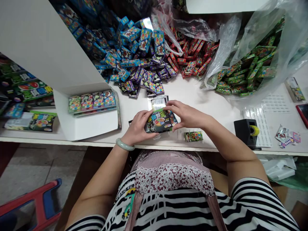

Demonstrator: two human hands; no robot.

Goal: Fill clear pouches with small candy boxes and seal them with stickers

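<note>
Over the bench [186, 89]: left hand [137, 129], right hand [187, 115], fingers round black box [158, 121]. White carton [101, 126] part-filled; small packets [145, 40] heaped loose, much left seemingly.

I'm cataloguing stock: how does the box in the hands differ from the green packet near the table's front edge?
The box is larger than the packet. The box's face is largely black; the packet shows much green. The left hand and right hand hold the box; the packet lies on the table. Both carry colourful printing.
</note>
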